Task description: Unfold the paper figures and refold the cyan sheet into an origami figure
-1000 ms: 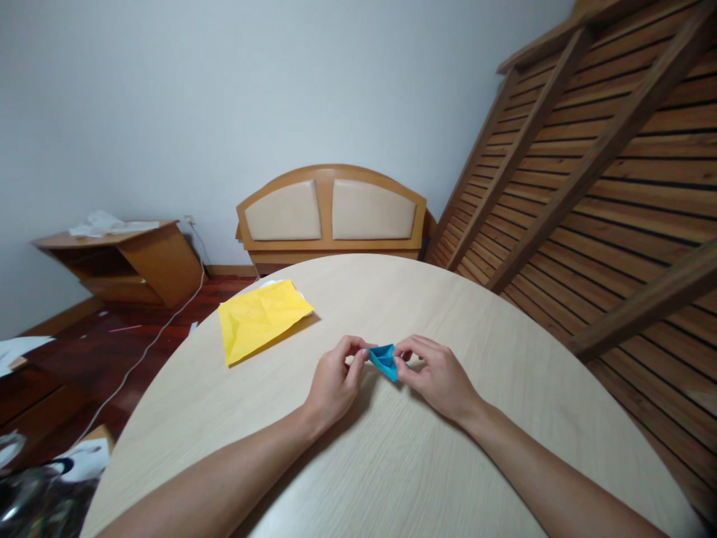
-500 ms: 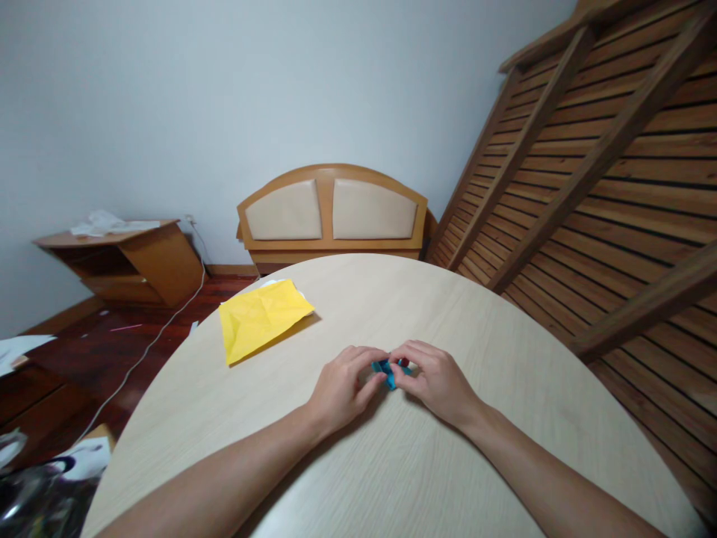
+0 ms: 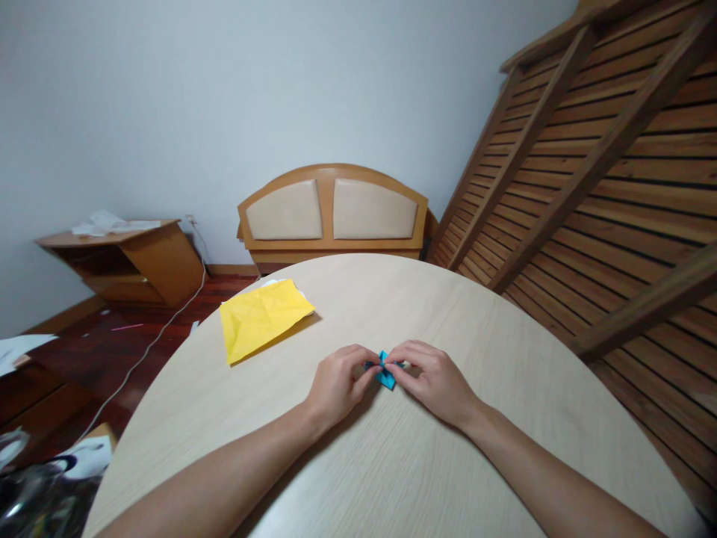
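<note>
A small piece of folded blue paper (image 3: 385,378) is held between my two hands, low over the middle of the table (image 3: 358,288). My left hand (image 3: 341,381) pinches its left side between thumb and fingers. From the other side, my right hand (image 3: 434,373) grips its right part with thumb and forefinger. Fingertips of both hands almost meet at the paper's centre. Blue points stick out above and below them; the rest is hidden behind the fingers.
Yellow paper (image 3: 266,321) with creases lies at the table's left edge, over something white. Beyond the table stands a padded headboard (image 3: 336,209). Wooden slats (image 3: 538,187) lean along the right. A low cabinet (image 3: 140,261) and a white cable (image 3: 149,351) are at left.
The fingertips have come closer together at the middle of the blue paper. Its shape has changed, with points now showing above and below the fingers. The yellow paper has stayed put.
</note>
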A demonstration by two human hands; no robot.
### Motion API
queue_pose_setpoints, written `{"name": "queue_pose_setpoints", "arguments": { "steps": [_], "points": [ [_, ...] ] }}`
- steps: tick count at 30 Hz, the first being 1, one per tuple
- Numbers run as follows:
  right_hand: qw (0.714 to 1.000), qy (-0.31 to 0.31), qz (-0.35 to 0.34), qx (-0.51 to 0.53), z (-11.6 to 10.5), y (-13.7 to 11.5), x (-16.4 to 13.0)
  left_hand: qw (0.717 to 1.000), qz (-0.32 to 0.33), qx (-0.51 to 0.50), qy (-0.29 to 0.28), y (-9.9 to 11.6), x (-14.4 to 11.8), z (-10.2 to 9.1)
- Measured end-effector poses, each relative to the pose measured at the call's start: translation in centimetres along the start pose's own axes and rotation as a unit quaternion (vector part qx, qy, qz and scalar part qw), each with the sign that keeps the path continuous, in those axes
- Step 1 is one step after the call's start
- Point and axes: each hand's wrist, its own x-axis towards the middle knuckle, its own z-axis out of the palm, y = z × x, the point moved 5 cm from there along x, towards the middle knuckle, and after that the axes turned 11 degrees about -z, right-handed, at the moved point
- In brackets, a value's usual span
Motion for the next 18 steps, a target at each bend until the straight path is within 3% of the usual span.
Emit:
{"name": "queue_pose_setpoints", "arguments": {
  "steps": [9, 18],
  "points": [
    [0.996, 0.063, 0.051, 0.047, -0.3, 0.8, -0.3, 0.999, -0.017, -0.016, 0.024, -0.3, 0.1, -0.3],
    [0.973, 0.161, 0.116, 0.121, -0.8, 2.5, -0.6, 0.993, -0.050, -0.084, 0.068, -0.8, 0.4, -0.9]
  ]
}}
